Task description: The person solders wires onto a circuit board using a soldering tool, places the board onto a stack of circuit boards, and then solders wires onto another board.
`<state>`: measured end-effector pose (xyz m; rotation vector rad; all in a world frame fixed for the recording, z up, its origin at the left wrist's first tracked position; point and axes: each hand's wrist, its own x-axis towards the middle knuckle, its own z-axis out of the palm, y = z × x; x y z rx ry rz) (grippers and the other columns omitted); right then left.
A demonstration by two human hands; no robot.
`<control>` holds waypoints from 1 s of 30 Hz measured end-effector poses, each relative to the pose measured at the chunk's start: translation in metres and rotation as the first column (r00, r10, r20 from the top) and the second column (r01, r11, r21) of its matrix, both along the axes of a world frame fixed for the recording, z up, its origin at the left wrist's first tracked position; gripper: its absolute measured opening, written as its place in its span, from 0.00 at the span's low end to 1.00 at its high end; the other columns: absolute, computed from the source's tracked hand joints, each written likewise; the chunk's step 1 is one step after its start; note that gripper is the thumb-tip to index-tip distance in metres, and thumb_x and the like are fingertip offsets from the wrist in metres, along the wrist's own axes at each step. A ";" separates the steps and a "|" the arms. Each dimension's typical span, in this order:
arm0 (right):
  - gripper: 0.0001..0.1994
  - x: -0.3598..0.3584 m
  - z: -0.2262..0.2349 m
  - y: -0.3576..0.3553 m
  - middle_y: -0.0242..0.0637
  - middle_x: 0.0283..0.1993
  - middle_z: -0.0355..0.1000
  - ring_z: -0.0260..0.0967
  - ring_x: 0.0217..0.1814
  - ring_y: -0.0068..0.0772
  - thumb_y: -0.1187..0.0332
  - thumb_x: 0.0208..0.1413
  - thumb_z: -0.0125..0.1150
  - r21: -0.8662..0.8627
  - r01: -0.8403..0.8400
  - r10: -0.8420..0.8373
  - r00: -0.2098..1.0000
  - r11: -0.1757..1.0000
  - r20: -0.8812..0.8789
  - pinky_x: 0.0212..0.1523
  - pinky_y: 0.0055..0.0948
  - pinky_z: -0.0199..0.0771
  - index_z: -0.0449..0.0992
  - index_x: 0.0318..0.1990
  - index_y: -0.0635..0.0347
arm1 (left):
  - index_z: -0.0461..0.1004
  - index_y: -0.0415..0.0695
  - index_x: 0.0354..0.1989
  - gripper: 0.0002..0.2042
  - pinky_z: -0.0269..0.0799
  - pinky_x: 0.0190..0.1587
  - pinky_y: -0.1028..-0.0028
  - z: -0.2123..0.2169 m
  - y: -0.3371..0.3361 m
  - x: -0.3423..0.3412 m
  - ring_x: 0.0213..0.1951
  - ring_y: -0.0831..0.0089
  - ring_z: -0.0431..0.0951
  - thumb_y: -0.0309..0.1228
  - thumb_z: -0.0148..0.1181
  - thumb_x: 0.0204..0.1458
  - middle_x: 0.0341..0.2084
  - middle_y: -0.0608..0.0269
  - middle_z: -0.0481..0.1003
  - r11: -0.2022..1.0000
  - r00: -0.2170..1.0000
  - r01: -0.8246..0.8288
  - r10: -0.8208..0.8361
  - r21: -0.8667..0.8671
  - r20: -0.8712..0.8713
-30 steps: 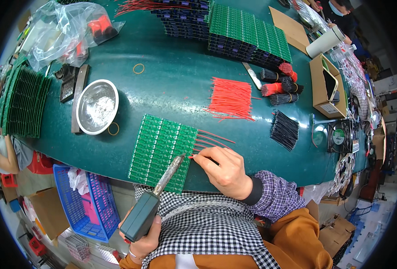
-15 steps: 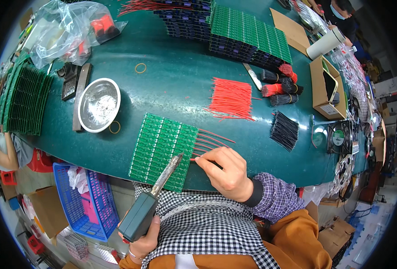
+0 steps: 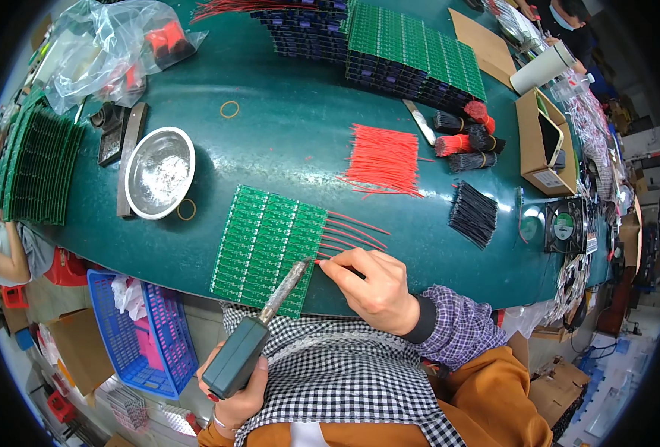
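Observation:
A green circuit board panel (image 3: pixel 266 235) lies flat near the table's front edge, with several red wires (image 3: pixel 360 225) sticking out from its right side. My left hand (image 3: pixel 242 391) is closed round the dark green handle of a soldering iron (image 3: pixel 240 356). The iron's tip touches or nearly touches the panel's right edge. Just right of that tip, my right hand (image 3: pixel 371 290) pinches a red wire (image 3: pixel 319 261) by its end at the board's edge; most of that wire is hidden by the fingers.
Beyond the panel lie loose red wires (image 3: pixel 383 160) and black wires (image 3: pixel 473 214). A metal bowl (image 3: pixel 191 160) stands left, near a board stack (image 3: pixel 43 167). More boards (image 3: pixel 412 52) are piled at the back. A fan (image 3: pixel 563 226) and cardboard box (image 3: pixel 525 141) sit right; a blue crate (image 3: pixel 169 350) stands below.
The iron's tip has shifted slightly down and right, closer to the right fingers. My right hand has moved a little left and down, its pinch now at the board's edge.

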<state>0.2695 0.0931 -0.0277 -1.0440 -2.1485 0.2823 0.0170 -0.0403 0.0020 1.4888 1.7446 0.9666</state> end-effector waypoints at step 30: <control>0.11 -0.002 0.000 0.000 0.33 0.32 0.76 0.76 0.29 0.30 0.78 0.44 0.72 0.011 0.014 -0.014 1.000 1.000 0.011 0.28 0.29 0.76 0.84 0.38 0.63 | 0.81 0.34 0.45 0.13 0.76 0.42 0.70 -0.008 -0.021 -0.009 0.36 0.70 0.80 0.21 0.72 0.51 0.37 0.58 0.82 0.998 0.999 -0.033 0.035 -0.060 0.032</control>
